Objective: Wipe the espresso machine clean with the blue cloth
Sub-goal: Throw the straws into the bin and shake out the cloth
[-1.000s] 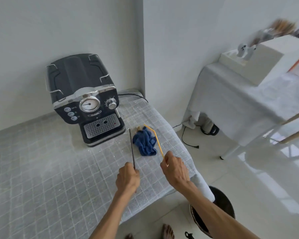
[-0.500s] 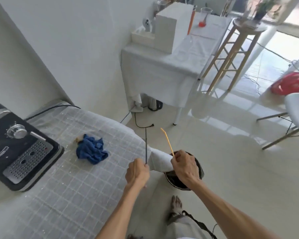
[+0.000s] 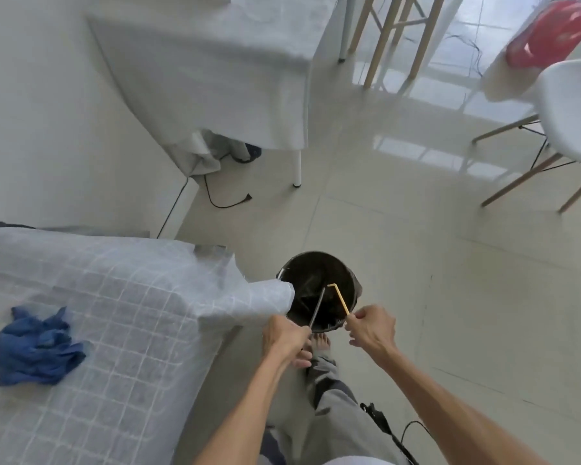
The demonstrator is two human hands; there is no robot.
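Fingers (image 3: 356, 322) now hold both straws (image 3: 339, 298) over the bin (image 3: 319, 263).

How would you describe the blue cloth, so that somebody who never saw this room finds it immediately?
Start at the table with the checked grey-white cover on the left side of the view. Near its left edge lies the blue cloth, crumpled in a loose heap, away from both hands. It is the only deep blue, soft thing on that pale cover.
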